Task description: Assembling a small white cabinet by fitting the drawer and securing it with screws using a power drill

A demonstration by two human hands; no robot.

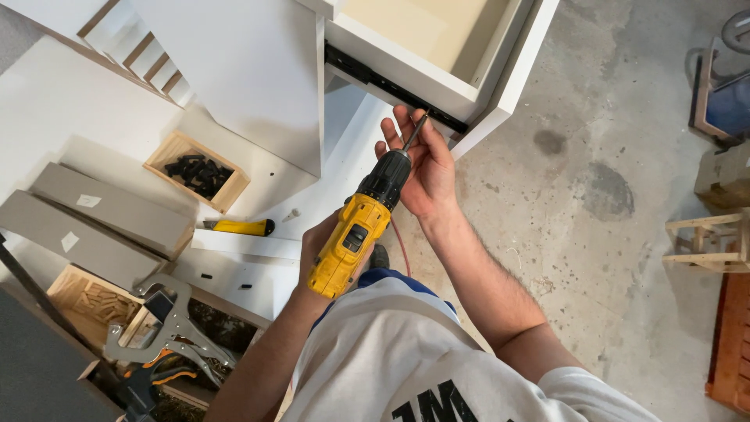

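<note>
The left hand (316,248) is wrapped around the grip of a yellow and black cordless drill (359,230), holding it tilted so the bit (415,131) points up and far, toward the right. The right hand (418,164) is held half open behind the chuck, fingers loosely spread, with the fingertips (402,117) meeting the bit near its tip; it pinches or steadies the bit rather than clasping it.

Just beyond the bit tip runs a black drawer slide (391,84) along the lower edge of a white drawer box (437,55), whose pale inside shows at the far side. The bit tip sits close to the slide, though whether it touches cannot be told. To the left a white cabinet panel (250,70) ends in a straight vertical edge.

On the white surface at left lie a yellow utility knife (242,227), a small white screw (293,212) and a wooden box of black fittings (197,172), all well apart from the hands. Nearer, a metal locking clamp (168,324) rests over a wooden tray (82,301).

To the right the concrete floor (609,195) lies open, bounded far right by a small wooden frame (707,238)
</note>
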